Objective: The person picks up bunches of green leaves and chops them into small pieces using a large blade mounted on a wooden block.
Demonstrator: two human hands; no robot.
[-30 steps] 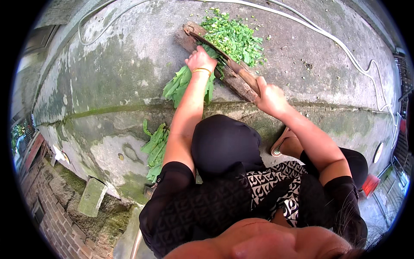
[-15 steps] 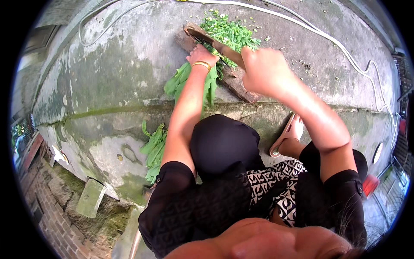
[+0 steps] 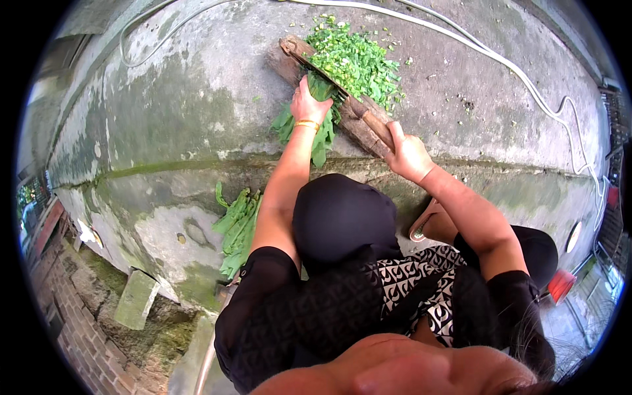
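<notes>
Weathered wooden plank [image 3: 357, 130] sits top centre of the frame, chopped greens [image 3: 359, 62] heaped along its upper-right side. Leafy bunch [image 3: 322, 139] lies partly over it, left hand [image 3: 309, 104] clasped round the middle. Probably light, floppy, bruises easily; I'd hold it snug, fingers clear of the blade. Right hand [image 3: 409, 157] wraps the wooden-handled knife [image 3: 374, 124], likely stiff and heavier; handle's the spot.
</notes>
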